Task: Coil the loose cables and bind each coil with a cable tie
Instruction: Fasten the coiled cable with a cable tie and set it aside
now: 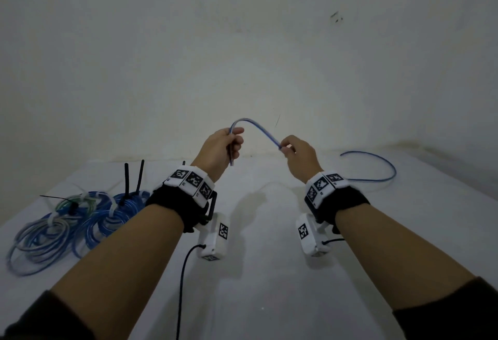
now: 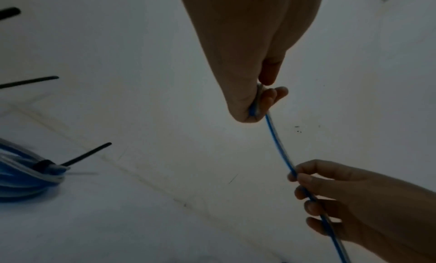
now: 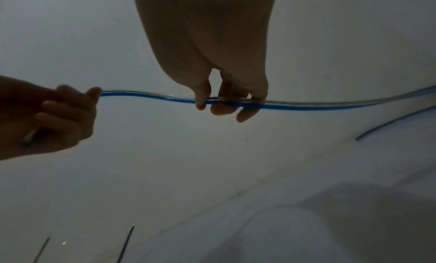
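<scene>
A loose blue and clear cable point(image 1: 256, 126) arches between both hands above the white table point(image 1: 256, 272). My left hand point(image 1: 229, 143) grips it near its end, fingers curled round it point(image 2: 259, 103), and a short tail hangs below the fist. My right hand point(image 1: 289, 148) pinches the same cable point(image 3: 235, 102) a little further along. Past the right hand the cable point(image 1: 377, 170) trails in a wide loop on the table at the right. Black cable ties point(image 1: 133, 178) stick up from bound coils at the left.
Several bound blue and clear coils point(image 1: 70, 221) lie in a heap on the table's left side, with white and black ties round them. A pale wall point(image 1: 242, 43) rises right behind the table. A black lead point(image 1: 183, 285) hangs from the left wrist camera.
</scene>
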A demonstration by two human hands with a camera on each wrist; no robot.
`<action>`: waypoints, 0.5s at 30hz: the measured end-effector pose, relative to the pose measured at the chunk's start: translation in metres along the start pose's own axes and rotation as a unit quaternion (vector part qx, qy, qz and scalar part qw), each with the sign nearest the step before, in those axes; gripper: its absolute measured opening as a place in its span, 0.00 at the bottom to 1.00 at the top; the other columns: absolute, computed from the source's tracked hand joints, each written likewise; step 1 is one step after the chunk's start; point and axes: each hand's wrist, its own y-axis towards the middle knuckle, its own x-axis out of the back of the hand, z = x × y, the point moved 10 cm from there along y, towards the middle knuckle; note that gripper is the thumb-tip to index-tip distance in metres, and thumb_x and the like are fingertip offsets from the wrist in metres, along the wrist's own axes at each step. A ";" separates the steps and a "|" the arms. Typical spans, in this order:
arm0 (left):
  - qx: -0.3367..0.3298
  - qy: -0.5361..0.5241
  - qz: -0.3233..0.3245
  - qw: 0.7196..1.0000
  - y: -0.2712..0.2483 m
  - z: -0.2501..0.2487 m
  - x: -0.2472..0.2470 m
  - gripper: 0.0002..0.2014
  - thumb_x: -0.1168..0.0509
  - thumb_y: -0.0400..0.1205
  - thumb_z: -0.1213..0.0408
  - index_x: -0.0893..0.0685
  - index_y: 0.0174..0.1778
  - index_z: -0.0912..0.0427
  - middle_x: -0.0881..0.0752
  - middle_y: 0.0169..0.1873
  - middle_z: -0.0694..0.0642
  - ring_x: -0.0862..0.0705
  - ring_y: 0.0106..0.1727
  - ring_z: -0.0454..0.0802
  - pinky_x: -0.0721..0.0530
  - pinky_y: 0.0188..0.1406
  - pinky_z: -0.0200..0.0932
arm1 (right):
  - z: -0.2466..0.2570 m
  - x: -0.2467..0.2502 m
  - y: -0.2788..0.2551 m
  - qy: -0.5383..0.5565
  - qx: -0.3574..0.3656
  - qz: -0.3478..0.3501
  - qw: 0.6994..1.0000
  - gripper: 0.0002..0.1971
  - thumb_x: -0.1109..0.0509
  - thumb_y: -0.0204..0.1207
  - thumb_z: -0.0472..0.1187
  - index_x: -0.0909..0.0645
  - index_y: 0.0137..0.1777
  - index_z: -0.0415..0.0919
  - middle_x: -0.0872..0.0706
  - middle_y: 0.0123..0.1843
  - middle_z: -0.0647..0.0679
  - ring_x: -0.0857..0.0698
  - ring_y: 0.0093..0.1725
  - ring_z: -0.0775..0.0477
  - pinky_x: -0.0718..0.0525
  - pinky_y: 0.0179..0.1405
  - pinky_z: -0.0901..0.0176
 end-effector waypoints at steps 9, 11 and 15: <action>-0.200 0.279 -0.026 0.939 -0.009 -0.028 -0.002 0.02 0.43 0.84 0.71 0.27 0.46 0.61 0.12 0.40 0.58 0.12 0.42 0.51 0.15 0.48 0.41 | 0.063 -0.050 -0.031 -0.009 0.106 0.174 0.979 0.12 0.34 0.74 0.31 0.14 0.54 0.41 0.21 0.37 0.47 0.26 0.34 0.52 0.30 0.35 0.65; -0.212 0.393 -0.022 0.895 -0.011 -0.024 -0.003 0.03 0.45 0.84 0.70 0.27 0.49 0.64 0.12 0.41 0.58 0.12 0.44 0.51 0.16 0.48 0.43 | 0.072 -0.046 -0.032 -0.029 0.136 0.171 0.975 0.17 0.37 0.73 0.26 0.14 0.58 0.40 0.23 0.41 0.43 0.25 0.40 0.48 0.29 0.39 0.62; -0.206 0.537 -0.008 0.818 -0.012 -0.016 -0.004 0.03 0.47 0.85 0.67 0.29 0.47 0.59 0.12 0.38 0.54 0.14 0.39 0.54 0.17 0.42 0.49 | 0.081 -0.048 -0.034 -0.043 0.188 0.183 0.964 0.17 0.33 0.74 0.28 0.14 0.59 0.43 0.26 0.38 0.49 0.26 0.37 0.58 0.31 0.39 0.75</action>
